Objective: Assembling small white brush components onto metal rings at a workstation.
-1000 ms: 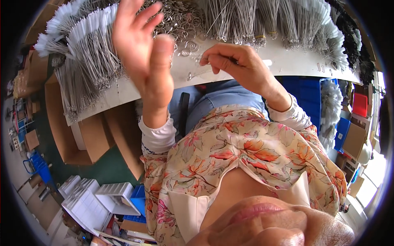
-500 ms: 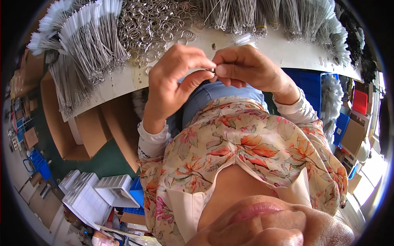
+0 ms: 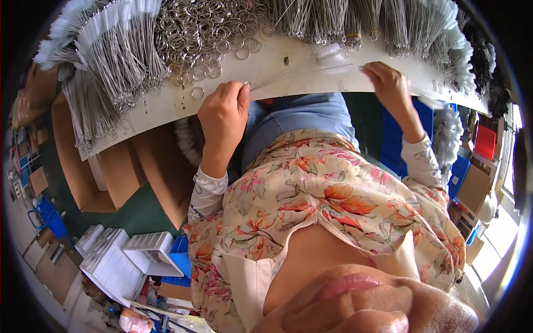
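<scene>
1. The left hand [image 3: 223,119] is pinching a thin bundle of wires [image 3: 288,75] at its near end, fingers closed on it at the desk [image 3: 288,89] edge.
2. The bundle is lying across the white desk, fanning from the left hand toward 2 o'clock, where the right hand [image 3: 391,83] is resting on the desk with fingers curled; whether it is gripping the far ends, I cannot tell.
3. A heap of metal rings [image 3: 205,28] is sitting at 11 o'clock of the left hand; 1 loose ring [image 3: 197,92] is lying just beside its knuckles.
4. Judgement: doing this well is likely calling for a firm pinch, ends level, so no wire is slipping out.
5. Wire-brush bundles [image 3: 105,72] are crowding the desk at 10 o'clock; snagging them is a risk.
</scene>
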The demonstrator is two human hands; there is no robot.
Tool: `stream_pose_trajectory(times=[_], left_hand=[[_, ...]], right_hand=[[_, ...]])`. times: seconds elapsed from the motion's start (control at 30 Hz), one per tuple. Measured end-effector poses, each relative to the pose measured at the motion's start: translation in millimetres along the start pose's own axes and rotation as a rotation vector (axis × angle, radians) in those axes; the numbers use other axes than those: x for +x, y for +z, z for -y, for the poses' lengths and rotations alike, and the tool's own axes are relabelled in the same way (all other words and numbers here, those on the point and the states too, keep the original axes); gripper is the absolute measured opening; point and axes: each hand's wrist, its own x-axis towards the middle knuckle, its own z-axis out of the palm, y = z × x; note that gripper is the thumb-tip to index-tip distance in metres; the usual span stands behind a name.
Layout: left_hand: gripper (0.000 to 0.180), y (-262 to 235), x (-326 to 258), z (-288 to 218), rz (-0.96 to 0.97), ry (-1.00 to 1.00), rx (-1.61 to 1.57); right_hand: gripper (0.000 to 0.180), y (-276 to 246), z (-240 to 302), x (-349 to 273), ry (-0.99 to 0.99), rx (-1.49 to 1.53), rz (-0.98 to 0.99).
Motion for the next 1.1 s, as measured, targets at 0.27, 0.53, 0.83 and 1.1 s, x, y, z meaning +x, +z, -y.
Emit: stream_pose_trajectory(times=[0.27, 0.53, 0.83, 1.1], left_hand=[[0.007, -38, 13, -31, -0.004, -0.306, -1.084], [0.015, -78, 34, -33, 0.246, -0.092, -1.072], [0.025, -54, 32, -49, 0.15, -0.018, -1.052], [0.03, -54, 44, -59, -0.219, 0.221, -0.69]], right_hand=[[0.009, 10, 146, 32, -0.495, 0.539, -0.019], [0.012, -18, 135, 38, -0.44, 1.082, 0.394], [0.018, -19, 124, 34, -0.059, 1.301, 0.729], [0.02, -37, 143, 44, 0.112, 1.655, 0.418]])
